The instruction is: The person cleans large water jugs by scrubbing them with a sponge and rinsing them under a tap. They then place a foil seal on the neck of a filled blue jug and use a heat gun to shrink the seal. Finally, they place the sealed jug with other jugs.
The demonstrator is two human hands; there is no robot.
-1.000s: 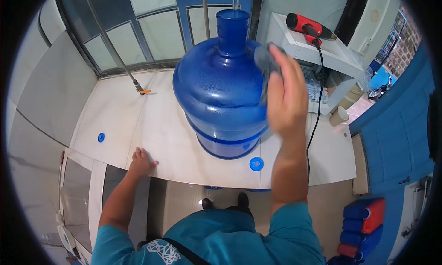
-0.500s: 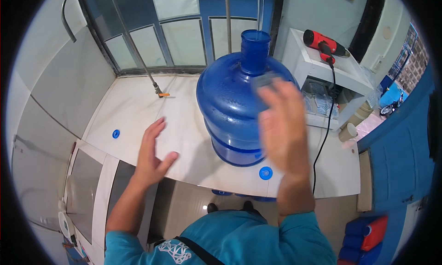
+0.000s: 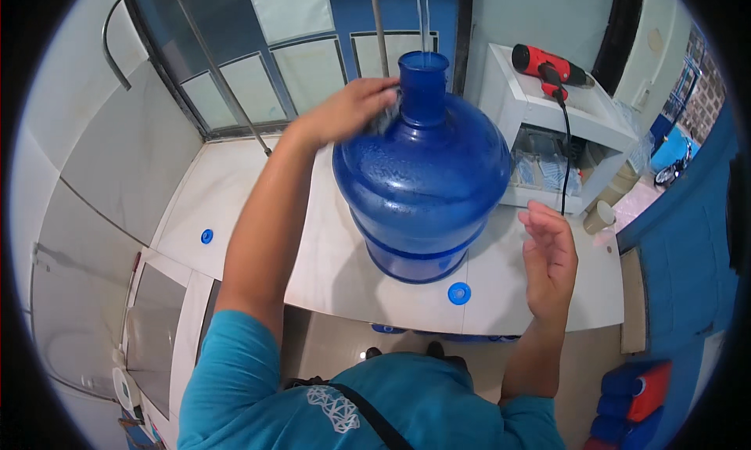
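A large blue water jug (image 3: 418, 176) stands upright on the white counter, with droplets on its shoulder. A clear column, stream or tube I cannot tell, comes down into its mouth. My left hand (image 3: 348, 115) reaches across to the left side of the jug's neck. Its fingers press a dark grey cloth or scrubbing pad (image 3: 385, 115) there, partly hidden by the hand. My right hand (image 3: 550, 262) hovers right of the jug, fingers loosely bent and apart, holding nothing. A blue cap (image 3: 459, 293) lies on the counter in front of the jug.
Another blue cap (image 3: 206, 236) lies at the left of the counter (image 3: 313, 246). A red and black heat gun (image 3: 551, 68) rests on a white shelf unit (image 3: 501, 90), its black cord hanging down. A curved metal pipe (image 3: 195, 39) rises at the back left. A beige cup (image 3: 599, 217) stands right.
The grey pad has passed from my right hand to my left. My left hand has moved up to the jug's neck; my right has drawn back to the right and down.
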